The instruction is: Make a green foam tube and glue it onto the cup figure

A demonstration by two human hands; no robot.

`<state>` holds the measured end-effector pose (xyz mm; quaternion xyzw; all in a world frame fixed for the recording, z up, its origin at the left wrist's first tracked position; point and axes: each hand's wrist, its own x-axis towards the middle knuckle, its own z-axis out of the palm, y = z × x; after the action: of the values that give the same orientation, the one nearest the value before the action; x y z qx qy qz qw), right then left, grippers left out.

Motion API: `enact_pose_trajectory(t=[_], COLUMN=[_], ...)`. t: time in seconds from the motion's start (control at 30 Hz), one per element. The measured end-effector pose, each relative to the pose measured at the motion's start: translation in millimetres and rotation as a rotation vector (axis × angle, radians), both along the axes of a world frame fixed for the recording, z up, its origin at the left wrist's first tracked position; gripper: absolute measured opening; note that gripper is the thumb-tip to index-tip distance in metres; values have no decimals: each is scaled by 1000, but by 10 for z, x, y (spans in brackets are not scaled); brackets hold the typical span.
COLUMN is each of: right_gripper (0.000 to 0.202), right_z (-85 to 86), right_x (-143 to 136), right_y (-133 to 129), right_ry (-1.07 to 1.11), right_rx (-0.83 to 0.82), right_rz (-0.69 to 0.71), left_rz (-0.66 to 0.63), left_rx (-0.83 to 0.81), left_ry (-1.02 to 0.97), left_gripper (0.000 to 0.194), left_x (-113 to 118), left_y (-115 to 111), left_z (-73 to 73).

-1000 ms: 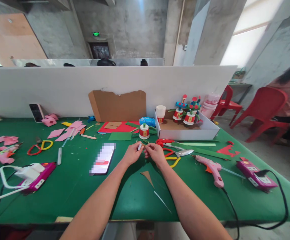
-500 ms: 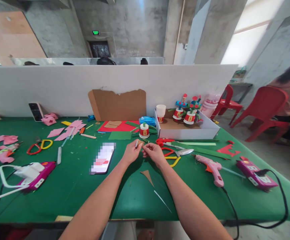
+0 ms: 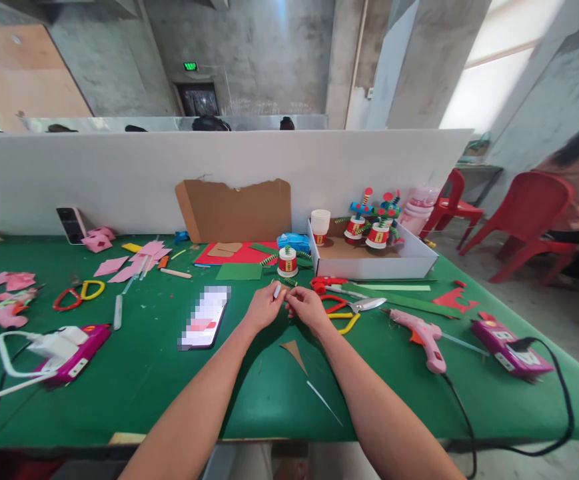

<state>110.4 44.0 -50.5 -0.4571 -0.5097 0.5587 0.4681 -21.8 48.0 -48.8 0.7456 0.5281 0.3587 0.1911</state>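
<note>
My left hand (image 3: pixel 265 305) and my right hand (image 3: pixel 306 308) meet fingertip to fingertip over the middle of the green table. Both are closed in a pinch. A small whitish piece (image 3: pixel 277 291) shows at the left fingers; its kind is unclear. Whatever the right fingertips grip is too small or hidden. Just beyond the hands lies a green folded paper spring (image 3: pixel 290 282). Behind it stands an upside-down paper cup figure (image 3: pixel 288 263) with a red band and green spring arms. A brown cardboard scrap (image 3: pixel 294 356) and a thin white strip (image 3: pixel 324 403) lie between my forearms.
Right of my hands are scissors (image 3: pixel 368 305), a pink glue gun (image 3: pixel 426 337) and a purple power strip (image 3: pixel 512 352). A white box (image 3: pixel 376 269) holds cup figures. To the left lie a phone (image 3: pixel 205 319), pink paper pieces (image 3: pixel 142 259) and another power strip (image 3: pixel 82 357).
The whitish piece at my left fingers has shifted slightly and shows more plainly. A bit of brown seen at the fingertips before is now mostly hidden. My arms stay in nearly the same place.
</note>
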Motion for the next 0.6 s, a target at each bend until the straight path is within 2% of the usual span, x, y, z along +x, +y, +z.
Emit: enact_pose_trajectory(t=[0.2,0.3,0.4,0.5,0.6], right_gripper=[17,17,18,22,37], right_z=[-30,-18,59,162,213], right_x=[-5,15,74,132,137], right_y=[-4,20,28,-6,-53], right_ry=[-193,-160,-22,69,52], right_rx=[88,16,-50,57,213], right_rz=[-164,-157,-70,12,165], left_rz=[29,48,25,-178,-355], left_rx=[16,-29,-257,-587,-797], left_ry=[70,-59,-321,-545,-553], left_gripper=[12,14,23,22,20], left_x=[125,153,103,-1,-79], left_y=[-85,-63,-33,-46,-90], left_z=[36,58,103,143,162])
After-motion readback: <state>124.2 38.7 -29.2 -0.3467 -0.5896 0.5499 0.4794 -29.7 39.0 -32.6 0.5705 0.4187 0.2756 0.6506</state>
